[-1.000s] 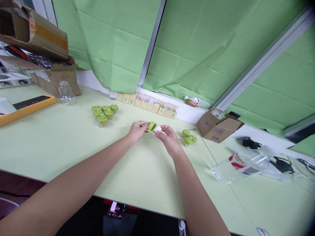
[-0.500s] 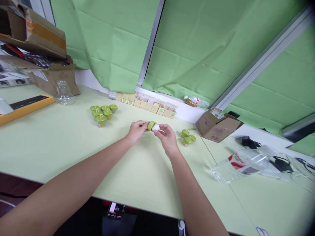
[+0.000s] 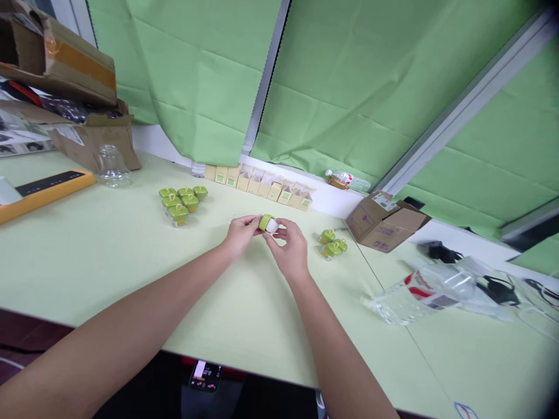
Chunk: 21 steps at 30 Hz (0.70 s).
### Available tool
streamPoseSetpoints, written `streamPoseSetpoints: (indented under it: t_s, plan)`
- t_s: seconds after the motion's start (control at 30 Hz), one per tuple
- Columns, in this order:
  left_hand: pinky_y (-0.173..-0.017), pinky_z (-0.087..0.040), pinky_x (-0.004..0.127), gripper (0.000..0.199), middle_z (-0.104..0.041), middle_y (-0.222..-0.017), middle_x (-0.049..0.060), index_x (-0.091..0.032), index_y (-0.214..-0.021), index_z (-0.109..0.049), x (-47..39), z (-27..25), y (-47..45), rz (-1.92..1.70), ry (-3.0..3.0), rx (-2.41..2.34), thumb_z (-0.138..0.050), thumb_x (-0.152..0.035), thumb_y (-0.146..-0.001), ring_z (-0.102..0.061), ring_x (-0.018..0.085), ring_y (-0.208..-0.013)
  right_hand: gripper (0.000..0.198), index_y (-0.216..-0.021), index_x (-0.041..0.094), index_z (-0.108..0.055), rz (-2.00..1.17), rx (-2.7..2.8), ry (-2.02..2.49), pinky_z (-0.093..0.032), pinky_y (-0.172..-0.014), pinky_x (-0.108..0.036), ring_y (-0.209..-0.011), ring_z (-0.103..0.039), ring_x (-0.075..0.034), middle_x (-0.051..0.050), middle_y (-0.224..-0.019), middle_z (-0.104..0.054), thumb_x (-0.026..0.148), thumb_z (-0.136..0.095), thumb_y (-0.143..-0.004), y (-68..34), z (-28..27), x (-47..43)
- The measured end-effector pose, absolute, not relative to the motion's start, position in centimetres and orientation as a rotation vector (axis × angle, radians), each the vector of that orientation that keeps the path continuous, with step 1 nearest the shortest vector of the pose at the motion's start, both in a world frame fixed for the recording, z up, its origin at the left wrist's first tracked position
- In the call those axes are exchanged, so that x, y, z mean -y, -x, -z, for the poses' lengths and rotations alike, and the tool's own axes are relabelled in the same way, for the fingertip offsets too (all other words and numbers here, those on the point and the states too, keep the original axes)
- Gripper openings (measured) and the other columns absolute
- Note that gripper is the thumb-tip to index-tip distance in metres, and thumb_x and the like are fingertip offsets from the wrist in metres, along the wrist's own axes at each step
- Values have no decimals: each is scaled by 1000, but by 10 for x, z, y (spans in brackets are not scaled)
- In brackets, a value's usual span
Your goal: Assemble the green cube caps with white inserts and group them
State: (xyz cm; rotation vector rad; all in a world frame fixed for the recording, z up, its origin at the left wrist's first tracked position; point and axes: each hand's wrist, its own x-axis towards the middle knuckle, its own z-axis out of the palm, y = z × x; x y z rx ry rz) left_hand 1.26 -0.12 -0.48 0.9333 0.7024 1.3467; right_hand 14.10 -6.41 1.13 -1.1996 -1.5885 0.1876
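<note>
Over the middle of the table, a small green lid (image 3: 264, 221) with a white piece (image 3: 272, 226) set in its underside is held on its side. My left hand (image 3: 241, 234) pinches the lid from the left. My right hand (image 3: 289, 247) is closed round the other side, its thumb at the lower edge and its fingertips by the white piece. To the left stands a group of several small clear containers with green lids (image 3: 179, 213). A smaller group with the same green lids (image 3: 332, 248) stands right of my right hand.
A row of small open cardboard boxes (image 3: 264, 187) lines the back wall. At right are a brown carton (image 3: 379, 224) and a large clear plastic bottle (image 3: 406, 299) lying down. At left are a glass jar (image 3: 113, 171), a power strip (image 3: 52, 195) and stacked cartons (image 3: 82, 137).
My right hand has shifted slightly left and its thumb has moved off the white piece to the lid's lower edge. The white piece now sits further inside the lid.
</note>
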Motion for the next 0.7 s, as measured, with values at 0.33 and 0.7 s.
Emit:
streamPoseSetpoints:
  t_s: [0.33, 0.7]
  plan:
    - [-95, -54, 46, 42, -73, -91, 8, -11, -87, -77, 7, 3, -12, -1316, -965, -625, -79, -48, -68, -68, 21, -87, 27, -109, 24, -61, 16, 1658, 1199, -59, -80, -35, -85, -65, -18, -5, -106, -63, 20, -66, -83, -142, -17, 66]
    - [-96, -54, 44, 40, -74, -94, 9, -11, -86, -77, 9, 1, -12, -1302, -966, -662, -77, -47, -69, -68, 21, -90, 27, -112, 26, -63, 49, 1709, 1177, -58, -84, -37, -92, -63, -20, -5, -108, -66, 20, -60, -86, -143, -13, 66]
